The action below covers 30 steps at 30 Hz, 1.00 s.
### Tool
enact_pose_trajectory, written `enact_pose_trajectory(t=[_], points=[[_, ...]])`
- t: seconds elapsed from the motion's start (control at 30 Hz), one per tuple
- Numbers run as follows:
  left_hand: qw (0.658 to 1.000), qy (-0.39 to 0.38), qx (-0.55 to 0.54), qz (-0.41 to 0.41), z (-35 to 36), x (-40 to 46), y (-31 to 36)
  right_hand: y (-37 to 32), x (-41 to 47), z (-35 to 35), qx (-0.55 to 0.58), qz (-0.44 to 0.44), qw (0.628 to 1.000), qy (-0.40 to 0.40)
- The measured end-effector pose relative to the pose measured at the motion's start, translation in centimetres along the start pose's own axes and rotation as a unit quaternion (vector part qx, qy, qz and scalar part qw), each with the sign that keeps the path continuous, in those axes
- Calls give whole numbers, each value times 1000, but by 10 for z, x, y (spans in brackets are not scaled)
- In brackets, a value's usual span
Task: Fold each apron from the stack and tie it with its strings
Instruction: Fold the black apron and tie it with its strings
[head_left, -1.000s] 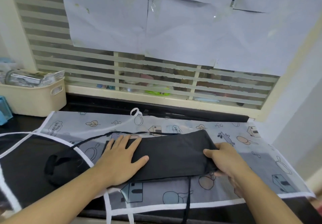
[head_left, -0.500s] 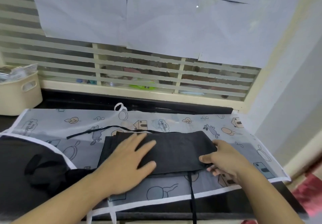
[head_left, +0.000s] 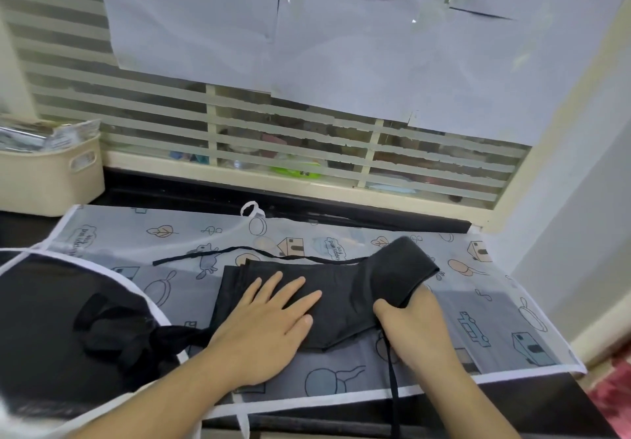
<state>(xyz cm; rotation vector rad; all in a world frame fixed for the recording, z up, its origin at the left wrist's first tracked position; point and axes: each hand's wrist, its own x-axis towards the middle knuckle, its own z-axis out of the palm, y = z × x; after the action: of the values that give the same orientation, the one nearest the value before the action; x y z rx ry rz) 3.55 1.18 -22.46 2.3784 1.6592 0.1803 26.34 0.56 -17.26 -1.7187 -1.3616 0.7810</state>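
Left hand: my left hand lies flat, fingers straight and spread, palm pressing the left half of the black apron; it grips nothing.
Right hand: my right hand pinches the apron's right end, thumb on top and fingers hidden under the cloth, and holds that end raised and curling leftward.
Apron: a narrow folded band, lying across the printed apron spread on the counter.
Strings: one string trails off behind the band to the left; another string hangs from under my right hand over the counter's front edge.
Risk, slip: if my left palm eases, I judge the layers will slide on the slick printed sheet and the fold will open.
Risk, skew: the raised end is soft and sags (it could land crooked).
Risk, strings: the near string could get trapped inside the fold or dragged off the edge, leaving too little to tie with.
Beyond: a bundled black apron sits to the left; a cream basket stands at the far left.
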Motion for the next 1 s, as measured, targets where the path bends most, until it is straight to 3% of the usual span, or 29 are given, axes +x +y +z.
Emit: enact_pose_trajectory(t=[0.1, 0.2, 0.33, 0.43, 0.67, 0.83, 1.0], points=[[1000, -1, -14, 3, 1, 2, -4, -7, -13, 17, -67, -130, 989, 25], [999, 5, -39, 16, -2, -1, -4, -7, -19, 37, -143, -274, 951, -32], [994, 31, -105, 3, -5, -10, -1, 3, -23, 61, -311, -348, 881, -81], [993, 60, -100, 11, -3, -16, 5, 10, -25, 65, -362, -336, 866, -76], [986, 69, -152, -24, -1, -15, 1, -5, -32, 57, -343, -143, 928, -1], [986, 52, -157, -33, -7, -20, 4, -12, -35, 55, -358, -141, 923, -25], [992, 79, -91, 30, -14, -17, 7, -9, -26, 40, -207, -97, 971, -68]])
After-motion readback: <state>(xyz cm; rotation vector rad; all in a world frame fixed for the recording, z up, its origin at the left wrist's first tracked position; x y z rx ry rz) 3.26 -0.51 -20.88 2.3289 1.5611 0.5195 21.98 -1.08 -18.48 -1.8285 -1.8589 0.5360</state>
